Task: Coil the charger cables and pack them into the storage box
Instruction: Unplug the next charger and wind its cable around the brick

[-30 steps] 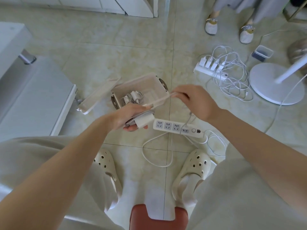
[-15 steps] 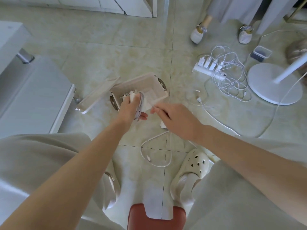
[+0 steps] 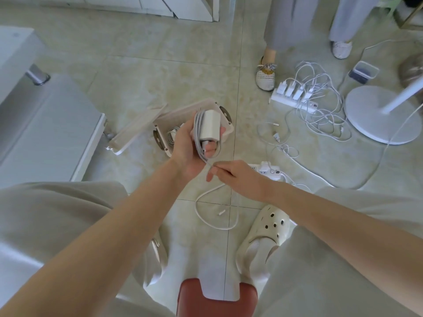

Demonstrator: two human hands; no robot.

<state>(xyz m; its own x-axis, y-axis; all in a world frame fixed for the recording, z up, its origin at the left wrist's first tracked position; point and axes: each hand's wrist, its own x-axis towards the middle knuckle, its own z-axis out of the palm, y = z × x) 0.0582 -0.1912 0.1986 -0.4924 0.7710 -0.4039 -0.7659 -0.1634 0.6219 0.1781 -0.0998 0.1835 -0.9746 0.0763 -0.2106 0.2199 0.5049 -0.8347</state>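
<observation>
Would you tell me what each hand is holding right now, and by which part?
The left hand grips the charger brick with its coiled cable; the right hand pinches the free cable below the coil.

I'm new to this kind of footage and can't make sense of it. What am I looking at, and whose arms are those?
There is no machine here. A person wears a camera on the head, and it looks down at their own bare arms and the tiled floor. The left hand grips a white square charger brick, with its pale cable looped in a coil. The right hand pinches that cable's loose end between its fingers. Behind them stands an open clear plastic storage box with a packed charger coil inside. To the right lies a white power strip with tangled chargers.
</observation>
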